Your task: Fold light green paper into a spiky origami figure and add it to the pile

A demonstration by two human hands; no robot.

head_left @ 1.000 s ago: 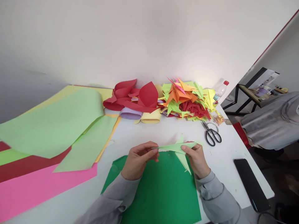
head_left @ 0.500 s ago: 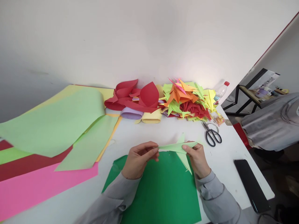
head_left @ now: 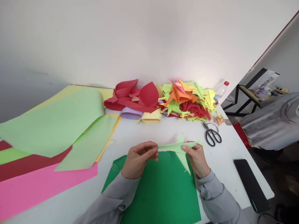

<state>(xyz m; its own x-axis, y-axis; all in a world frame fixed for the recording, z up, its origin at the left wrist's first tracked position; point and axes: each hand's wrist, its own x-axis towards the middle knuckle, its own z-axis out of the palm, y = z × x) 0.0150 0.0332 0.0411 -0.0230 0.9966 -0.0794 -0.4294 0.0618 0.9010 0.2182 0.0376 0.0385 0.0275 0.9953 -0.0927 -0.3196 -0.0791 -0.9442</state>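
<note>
Between my two hands is a pale green folded paper piece (head_left: 171, 146), with pointed flaps sticking out above and below near its right end. My left hand (head_left: 140, 159) pinches its left tip between thumb and fingers. My right hand (head_left: 196, 158) is closed on the right end, the thumb lying on top of the folds. Under the hands a dark green paper sheet (head_left: 161, 189) lies on the white table (head_left: 137, 135).
Large coloured sheets (head_left: 58, 124) spread over the left side. Along the wall lie red paper curls (head_left: 149, 97) and a heap of folded paper pieces (head_left: 184, 99). Scissors (head_left: 213, 137), a phone (head_left: 251, 185) and a plastic bottle (head_left: 221, 91) are on the right.
The lower flap of the pale green paper has shifted very slightly left. Both hands keep their grip and stay in nearly the same place.
</note>
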